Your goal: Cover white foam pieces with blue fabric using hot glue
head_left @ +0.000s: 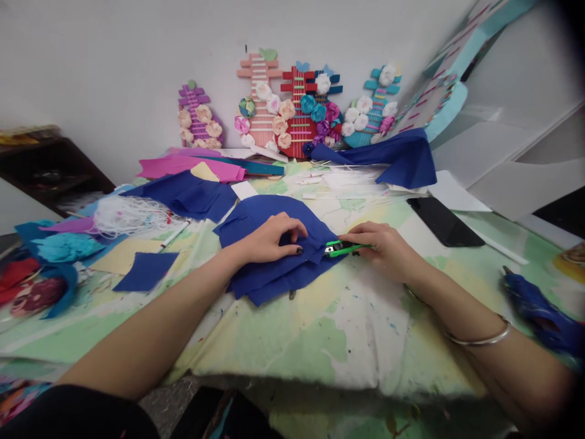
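A rounded guitar-like shape covered in dark blue crepe paper (274, 210) lies at the middle of the table, its loose paper edges folded and wrinkled. My left hand (276, 238) rests on top, with fingers bent and thumb pressed against the paper, holding it down. In my right hand (384, 244) is a green utility knife (340, 247), gripped from the right side. Its front end meets the right edge of the blue paper; the blade tip is hidden there. A bracelet circles my right wrist area.
Flower-trimmed paper guitars (299, 116) stand against the wall. A black phone (445, 222) lies at right, near a blue glue gun-like tool (543, 314). White string (132, 214), blue scraps (148, 271) and pink paper (192, 166) spread across the left. A large pale-blue guitar shape (450, 110) leans at right.
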Tool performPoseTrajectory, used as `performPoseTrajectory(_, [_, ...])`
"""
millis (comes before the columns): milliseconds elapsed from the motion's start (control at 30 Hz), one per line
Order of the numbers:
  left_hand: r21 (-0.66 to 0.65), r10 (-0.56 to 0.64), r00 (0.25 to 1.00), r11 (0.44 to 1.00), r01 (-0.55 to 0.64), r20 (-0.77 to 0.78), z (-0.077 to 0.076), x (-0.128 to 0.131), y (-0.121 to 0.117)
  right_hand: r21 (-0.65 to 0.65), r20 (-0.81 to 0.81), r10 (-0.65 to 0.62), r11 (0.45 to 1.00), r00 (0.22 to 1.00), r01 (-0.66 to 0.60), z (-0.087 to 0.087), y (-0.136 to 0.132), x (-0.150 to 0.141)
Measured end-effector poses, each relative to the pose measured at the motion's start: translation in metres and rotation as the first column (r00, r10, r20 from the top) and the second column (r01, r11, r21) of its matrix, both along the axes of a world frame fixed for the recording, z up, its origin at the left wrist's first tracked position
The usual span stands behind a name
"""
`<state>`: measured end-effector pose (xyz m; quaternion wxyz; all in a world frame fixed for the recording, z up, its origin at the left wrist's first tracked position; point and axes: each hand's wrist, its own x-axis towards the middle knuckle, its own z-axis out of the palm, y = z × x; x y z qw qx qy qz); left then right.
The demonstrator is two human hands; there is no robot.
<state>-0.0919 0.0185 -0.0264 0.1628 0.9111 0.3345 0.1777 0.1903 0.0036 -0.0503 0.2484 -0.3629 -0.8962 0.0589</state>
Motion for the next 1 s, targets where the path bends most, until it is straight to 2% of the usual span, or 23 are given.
performPoseTrajectory(133, [0.125, 0.159, 0.986, 0.979, -0.164, 0.047, -0.010, 0.007, 0.003, 0.024, -0.015, -0.017, 1.000, 1.000, 0.017, 0.001, 0.002, 0.002])
performPoseTrajectory(233, [0.157, 0.240, 0.964, 0.954, -0.256, 0.117, -0.014, 0.013, 0.007, 0.029, -0.013, -0.034, 0.999, 0.999, 0.034, 0.002, 0.005, 0.005])
performPoseTrajectory(333, [0.122, 0.179, 0.974, 0.973, -0.197, 0.140, -0.014, 0.013, 0.010, 0.036, -0.001, -0.073, 0.997, 0.997, 0.073, 0.002, 0.010, 0.007])
performPoseTrajectory(433, [0.033, 0.088, 0.994, 0.995, -0.090, 0.067, -0.011, 0.008, 0.012, 0.036, 0.002, -0.083, 0.996, 0.997, 0.082, -0.002, 0.014, 0.005])
performPoseTrajectory(533, [-0.023, 0.039, 0.999, 0.999, -0.039, 0.016, -0.008, 0.003, 0.012, 0.038, -0.002, -0.059, 0.998, 0.998, 0.059, -0.007, 0.016, 0.003])
performPoseTrajectory(700, [0.008, 0.016, 1.000, 1.000, -0.016, -0.007, -0.009, 0.002, 0.013, 0.040, -0.002, -0.027, 0.999, 1.000, 0.027, -0.011, 0.018, -0.001])
performPoseTrajectory(1000, [0.041, -0.008, 1.000, 0.999, 0.009, -0.019, -0.010, 0.003, 0.014, -0.016, 0.007, 0.002, 1.000, 1.000, -0.002, -0.006, 0.012, -0.002])
